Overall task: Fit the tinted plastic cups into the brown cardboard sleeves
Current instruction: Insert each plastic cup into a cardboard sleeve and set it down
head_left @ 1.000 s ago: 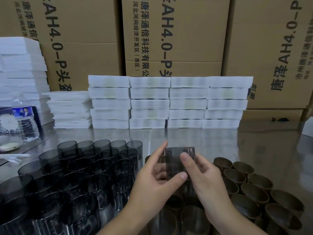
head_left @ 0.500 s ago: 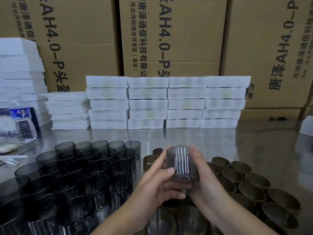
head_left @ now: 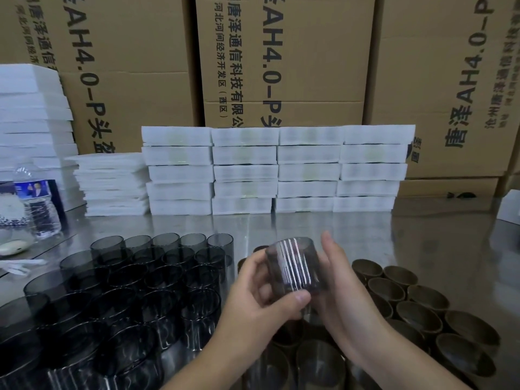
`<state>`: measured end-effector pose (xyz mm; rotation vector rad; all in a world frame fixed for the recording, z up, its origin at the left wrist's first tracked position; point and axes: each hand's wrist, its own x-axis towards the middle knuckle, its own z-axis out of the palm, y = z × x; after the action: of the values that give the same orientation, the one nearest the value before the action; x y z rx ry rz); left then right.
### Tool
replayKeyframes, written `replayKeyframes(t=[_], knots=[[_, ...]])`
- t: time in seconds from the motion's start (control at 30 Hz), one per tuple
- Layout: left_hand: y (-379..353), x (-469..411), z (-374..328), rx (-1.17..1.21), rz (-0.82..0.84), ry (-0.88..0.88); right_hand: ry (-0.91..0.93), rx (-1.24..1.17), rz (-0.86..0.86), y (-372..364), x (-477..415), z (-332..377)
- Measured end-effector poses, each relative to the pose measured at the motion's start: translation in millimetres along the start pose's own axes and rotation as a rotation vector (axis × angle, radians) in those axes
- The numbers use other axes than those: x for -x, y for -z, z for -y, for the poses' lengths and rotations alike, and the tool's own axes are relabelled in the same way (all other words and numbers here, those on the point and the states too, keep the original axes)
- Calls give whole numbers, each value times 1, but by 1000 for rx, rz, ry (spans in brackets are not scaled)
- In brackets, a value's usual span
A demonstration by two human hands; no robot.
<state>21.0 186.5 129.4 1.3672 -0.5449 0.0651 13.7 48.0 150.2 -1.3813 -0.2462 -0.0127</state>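
Standing far left is a water bottle [head_left: 36,209], then a crowd of tinted cups [head_left: 135,291] on the steel table [head_left: 450,249]. At the middle, the left hand [head_left: 261,302] grips a raised cup [head_left: 294,267], tilted, with the thumb curled under it. The right hand [head_left: 343,291] lies against its right side, fingers straight and together. Brown sleeves [head_left: 408,302] stand open-mouthed at the right.

Held cup [head_left: 292,266]: smoky, tilted, raised at centre.
Cup stock [head_left: 135,282]: upright, clustered, 8 o'clock.
Sleeves [head_left: 408,302]: brown, upright, 4 o'clock.
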Motion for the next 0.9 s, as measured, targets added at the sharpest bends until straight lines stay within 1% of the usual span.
replayKeyframes(t=[0.1,0.17,0.23,0.3,0.43,0.53,0.7,0.9], knots=[[1,-5,2,124,-162,68,102,68,-49,-1,0,0],[3,-8,1,207,-240,101,146,126,-24,-2,0,-2],[6,-8,1,253,-276,129,165,170,14,-3,2,-4],[7,-8,0,239,-268,147,184,203,36,-2,3,-6],[7,-7,-4,66,-209,143,218,276,38,-1,3,-8],[7,-6,-6,-4,-181,163,227,258,54,-3,3,-9],[6,-8,-6,3,-213,240,218,230,81,-4,2,-10],[4,-7,-6,-20,-144,289,208,356,40,-3,3,-15]])
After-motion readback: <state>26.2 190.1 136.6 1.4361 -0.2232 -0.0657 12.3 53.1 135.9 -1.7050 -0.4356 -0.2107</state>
